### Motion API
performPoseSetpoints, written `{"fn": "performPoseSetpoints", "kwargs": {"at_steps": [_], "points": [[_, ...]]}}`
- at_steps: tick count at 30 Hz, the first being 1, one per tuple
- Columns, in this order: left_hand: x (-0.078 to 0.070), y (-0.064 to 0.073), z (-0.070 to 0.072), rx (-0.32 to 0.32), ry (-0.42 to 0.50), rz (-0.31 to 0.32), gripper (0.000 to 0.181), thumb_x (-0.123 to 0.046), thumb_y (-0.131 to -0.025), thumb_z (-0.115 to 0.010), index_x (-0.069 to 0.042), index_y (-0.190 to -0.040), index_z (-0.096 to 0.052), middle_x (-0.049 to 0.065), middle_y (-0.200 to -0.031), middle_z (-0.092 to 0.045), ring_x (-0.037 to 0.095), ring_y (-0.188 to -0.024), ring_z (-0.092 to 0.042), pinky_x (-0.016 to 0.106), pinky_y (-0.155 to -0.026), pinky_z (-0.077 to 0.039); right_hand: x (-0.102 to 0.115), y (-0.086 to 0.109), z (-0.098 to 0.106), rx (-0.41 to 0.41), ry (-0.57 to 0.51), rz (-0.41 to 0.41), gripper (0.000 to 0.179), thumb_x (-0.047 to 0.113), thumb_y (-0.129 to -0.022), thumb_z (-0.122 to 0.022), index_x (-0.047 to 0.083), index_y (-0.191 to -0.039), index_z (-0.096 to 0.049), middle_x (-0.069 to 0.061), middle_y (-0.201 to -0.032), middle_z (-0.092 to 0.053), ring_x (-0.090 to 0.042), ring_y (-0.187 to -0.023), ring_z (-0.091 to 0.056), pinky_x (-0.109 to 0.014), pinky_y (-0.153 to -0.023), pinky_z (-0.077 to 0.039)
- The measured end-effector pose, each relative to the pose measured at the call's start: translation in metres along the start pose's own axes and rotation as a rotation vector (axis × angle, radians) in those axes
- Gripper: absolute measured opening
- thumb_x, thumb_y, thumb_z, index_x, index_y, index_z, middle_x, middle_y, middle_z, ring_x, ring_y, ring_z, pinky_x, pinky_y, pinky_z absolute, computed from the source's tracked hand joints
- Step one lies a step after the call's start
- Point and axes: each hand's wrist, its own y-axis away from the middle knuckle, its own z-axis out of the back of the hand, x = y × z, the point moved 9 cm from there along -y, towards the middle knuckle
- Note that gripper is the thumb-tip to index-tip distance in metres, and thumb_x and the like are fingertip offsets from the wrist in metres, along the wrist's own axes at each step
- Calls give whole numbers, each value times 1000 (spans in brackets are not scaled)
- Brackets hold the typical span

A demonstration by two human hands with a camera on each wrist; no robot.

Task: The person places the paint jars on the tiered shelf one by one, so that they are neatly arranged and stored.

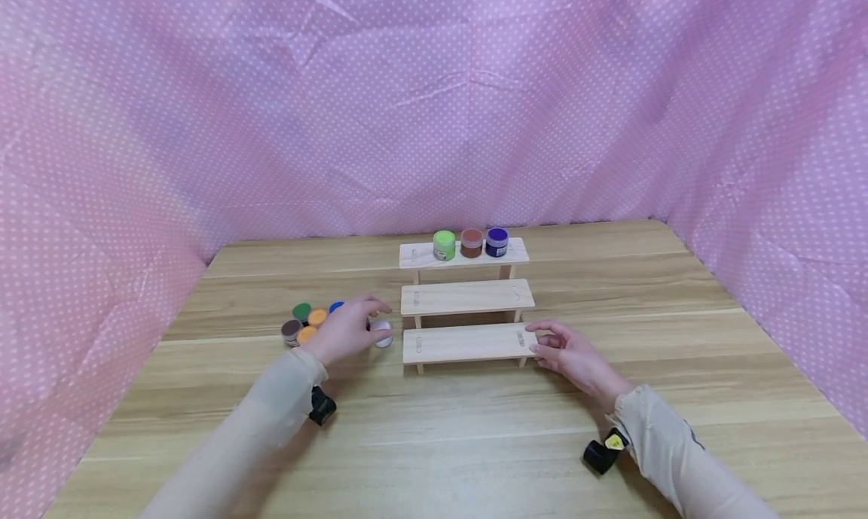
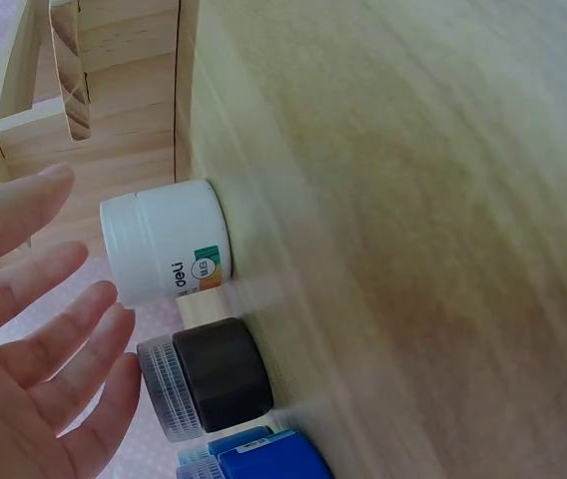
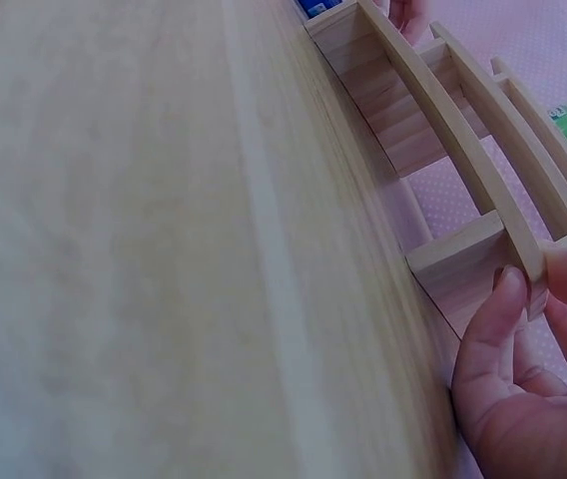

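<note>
My left hand (image 1: 349, 329) hovers by a white paint jar (image 1: 383, 334), its fingers spread and relaxed around nothing. In the left wrist view the white jar (image 2: 167, 242) stands on the table, a small gap from the thumb and fingers. A black jar (image 2: 226, 377) stands beside it, close to the fingertips. With thumb and fingers, my right hand (image 1: 570, 355) pinches the right end of the lowest step of a three-tier wooden display stand (image 1: 468, 343). The right wrist view shows this thumb (image 3: 498, 319) against the edge of the step.
On the stand's top step are a light green jar (image 1: 444, 245), a brown jar (image 1: 471, 243) and a dark blue jar (image 1: 497, 242). Left of the left hand cluster a green jar (image 1: 301, 311), a dark brown jar (image 1: 291, 331), orange jars (image 1: 317, 318) and a blue jar (image 1: 335, 306).
</note>
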Motion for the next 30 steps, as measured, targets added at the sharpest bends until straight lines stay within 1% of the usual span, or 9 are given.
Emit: {"fn": "performPoseSetpoints", "kwargs": {"at_steps": [3,10,17,20,24,27,30], "points": [[1,-1,-2,20,-12,10,38,-28,-82,-71,-7,-113,-64,6,-111,-62,23,-99,-61,36,-80,-55,0,0,-1,-2,4,-4,44,4,-90,-54,-3,-131,-39,-3,-98,-54,-8,-82,-56,-19,-72,-52],[3,-2,-7,61,-20,11,35,-26,-81,-72,-6,-109,-66,6,-107,-63,20,-93,-61,36,-80,-54,1,-1,0,-2,10,-10,45,2,-90,-54,-4,-132,-39,-3,-98,-55,-9,-81,-56,-19,-72,-52],[5,-3,-12,96,-22,24,34,-24,-81,-72,-8,-110,-66,8,-112,-63,22,-98,-61,41,-87,-53,3,-2,-1,46,25,13,46,0,-88,-54,-7,-131,-37,-8,-103,-53,-11,-85,-56,-20,-78,-53],[4,-3,-13,100,-30,4,35,-23,-81,-72,-7,-111,-65,9,-114,-63,23,-100,-61,42,-88,-53,4,-3,0,50,46,12,47,0,-88,-54,-7,-131,-38,-11,-106,-52,-12,-86,-56,-22,-80,-53],[3,-2,-13,101,-16,-20,33,-17,-80,-73,-7,-111,-65,9,-113,-63,24,-102,-60,41,-90,-51,6,-5,2,47,85,27,48,1,-86,-57,-7,-130,-39,-13,-106,-51,-14,-87,-55,-25,-79,-54],[3,-2,-12,100,-11,-30,32,-12,-80,-72,-6,-111,-65,8,-111,-63,24,-103,-59,42,-91,-50,7,-6,4,35,89,35,48,3,-86,-58,-7,-129,-40,-11,-106,-51,-13,-88,-55,-25,-78,-53],[5,-2,-12,101,-11,-32,32,-9,-80,-72,-6,-111,-65,8,-111,-63,24,-104,-59,43,-92,-50,7,-8,5,24,70,34,47,3,-87,-57,-7,-129,-39,-9,-105,-51,-12,-89,-54,-23,-79,-53]]}}
